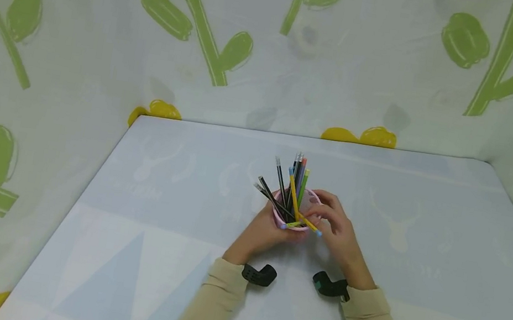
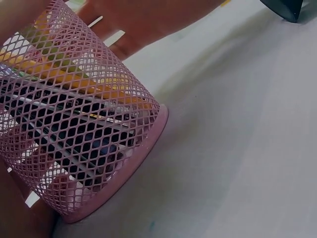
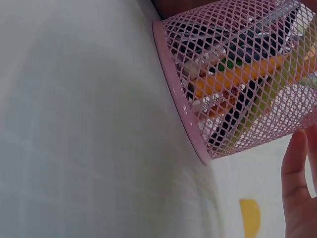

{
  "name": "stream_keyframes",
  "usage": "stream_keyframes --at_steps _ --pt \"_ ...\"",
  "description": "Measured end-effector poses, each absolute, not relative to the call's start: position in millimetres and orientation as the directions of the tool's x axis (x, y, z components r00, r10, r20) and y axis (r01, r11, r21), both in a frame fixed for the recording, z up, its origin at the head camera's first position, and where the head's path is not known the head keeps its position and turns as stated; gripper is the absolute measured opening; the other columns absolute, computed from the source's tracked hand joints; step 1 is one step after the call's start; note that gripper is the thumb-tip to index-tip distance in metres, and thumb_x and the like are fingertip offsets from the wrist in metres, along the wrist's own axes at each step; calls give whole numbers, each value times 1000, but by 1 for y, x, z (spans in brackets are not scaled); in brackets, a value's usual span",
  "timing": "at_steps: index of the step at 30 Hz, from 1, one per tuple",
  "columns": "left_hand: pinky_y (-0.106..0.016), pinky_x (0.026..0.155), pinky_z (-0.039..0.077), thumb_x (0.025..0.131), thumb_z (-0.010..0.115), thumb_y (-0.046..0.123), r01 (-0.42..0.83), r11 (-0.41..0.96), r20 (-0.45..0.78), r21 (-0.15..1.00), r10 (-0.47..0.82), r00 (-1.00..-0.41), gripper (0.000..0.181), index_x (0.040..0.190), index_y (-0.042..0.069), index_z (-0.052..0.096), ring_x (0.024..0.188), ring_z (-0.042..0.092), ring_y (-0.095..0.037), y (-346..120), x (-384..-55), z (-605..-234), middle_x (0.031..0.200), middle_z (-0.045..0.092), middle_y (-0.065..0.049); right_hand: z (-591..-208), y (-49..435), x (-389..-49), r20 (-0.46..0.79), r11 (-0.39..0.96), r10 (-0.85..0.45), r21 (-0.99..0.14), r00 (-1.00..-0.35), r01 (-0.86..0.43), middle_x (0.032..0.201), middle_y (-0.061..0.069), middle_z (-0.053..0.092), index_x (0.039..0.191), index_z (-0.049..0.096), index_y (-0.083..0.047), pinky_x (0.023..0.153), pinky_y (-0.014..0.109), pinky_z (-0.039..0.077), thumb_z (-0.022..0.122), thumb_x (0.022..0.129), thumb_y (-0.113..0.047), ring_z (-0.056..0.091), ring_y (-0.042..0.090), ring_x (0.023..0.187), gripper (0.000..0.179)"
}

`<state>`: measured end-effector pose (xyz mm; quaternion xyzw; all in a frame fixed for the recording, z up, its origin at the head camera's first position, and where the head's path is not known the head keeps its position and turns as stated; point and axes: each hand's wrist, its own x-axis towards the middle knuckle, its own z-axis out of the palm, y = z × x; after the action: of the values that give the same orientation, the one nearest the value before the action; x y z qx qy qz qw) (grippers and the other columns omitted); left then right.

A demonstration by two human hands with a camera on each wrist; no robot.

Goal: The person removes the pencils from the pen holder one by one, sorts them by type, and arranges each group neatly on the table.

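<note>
A pink mesh pencil cup (image 2: 124,178) stands between both hands, filled with pencils. My left hand (image 1: 265,234) grips it around the left and near side. At the right rim is my right hand (image 1: 340,237): one finger reaches over the rim beside a yellow pencil (image 1: 310,224), while fingers (image 3: 295,161) touch the mesh wall outside. That pencil slants out over the near right edge, its blue end outermost. Several black pencils (image 1: 280,174) lean left and back. Another yellow pencil (image 1: 293,194) and a green one (image 1: 303,187) rise from the middle. Left fingertips are partly hidden.
The table (image 1: 182,182) has a pale cloth with blue triangles and faint deer-head prints. Its far edge meets a hanging sheet (image 1: 269,78) patterned with green leaves and yellow flowers. Black wrist devices (image 1: 260,275) sit at both cuffs.
</note>
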<state>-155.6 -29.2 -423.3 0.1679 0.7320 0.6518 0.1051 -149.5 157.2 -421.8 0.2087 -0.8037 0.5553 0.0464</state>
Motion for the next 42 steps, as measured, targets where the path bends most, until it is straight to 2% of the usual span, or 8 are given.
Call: stream_keyframes --at_steps 6,13,21,27,33,37,40,42 --pt "-32 80 45 66 79 21 138 75 98 988 394 -914 81 132 26 33 99 50 -15 -29 -156 -421 120 51 -1 -397 156 -140 330 268 -392 -852 -858 -450 137 12 33 92 65 -7 94 58 25 51 86 -2 29 29 125 16" --pt "-30 81 43 66 79 25 127 169 58 977 363 -930 80 131 26 33 96 51 -13 -30 -152 -422 116 52 4 -394 157 -138 267 288 -444 -861 -855 -419 139 12 29 91 64 -11 96 57 23 58 83 -4 26 27 127 13" --pt "-31 75 47 65 80 24 130 99 83 987 383 -920 79 129 29 34 91 54 -14 -30 -156 -424 109 55 2 -397 154 -138 220 236 -435 -908 -873 -346 140 9 29 89 64 -12 98 58 19 60 84 -7 24 23 129 7" --pt "-31 77 46 64 81 19 97 118 45 988 379 -924 79 127 26 34 92 54 -14 -29 -155 -423 114 54 0 -404 157 -141 294 -3 -279 -952 -914 -305 137 12 36 100 60 9 99 45 27 45 91 -1 29 25 127 20" --pt "-30 81 44 62 81 32 84 168 19 982 354 -935 82 128 28 33 96 52 -13 -28 -157 -433 119 51 -3 -415 161 -147 306 -293 -10 -911 -952 -290 113 16 55 105 56 11 75 28 43 43 94 -10 46 29 107 27" --pt "-30 84 43 63 80 35 164 154 97 974 369 -924 84 131 31 31 99 51 -14 -27 -162 -446 119 51 -3 -421 165 -151 266 -369 86 -886 -960 -279 99 13 60 102 58 9 67 24 45 47 93 -14 53 24 86 27" --pt "-31 84 43 63 79 38 188 156 119 970 370 -921 85 132 32 30 100 51 -14 -27 -163 -450 119 52 -2 -423 169 -154 240 -371 117 -889 -964 -267 99 13 60 102 57 8 64 22 46 47 93 -16 55 22 81 27" --pt "-31 85 43 63 79 37 177 167 106 970 365 -925 81 129 27 34 99 52 -14 -27 -161 -447 117 53 -3 -423 171 -153 213 -390 141 -886 -967 -252 98 14 59 103 55 8 62 21 46 47 93 -18 56 21 78 29"
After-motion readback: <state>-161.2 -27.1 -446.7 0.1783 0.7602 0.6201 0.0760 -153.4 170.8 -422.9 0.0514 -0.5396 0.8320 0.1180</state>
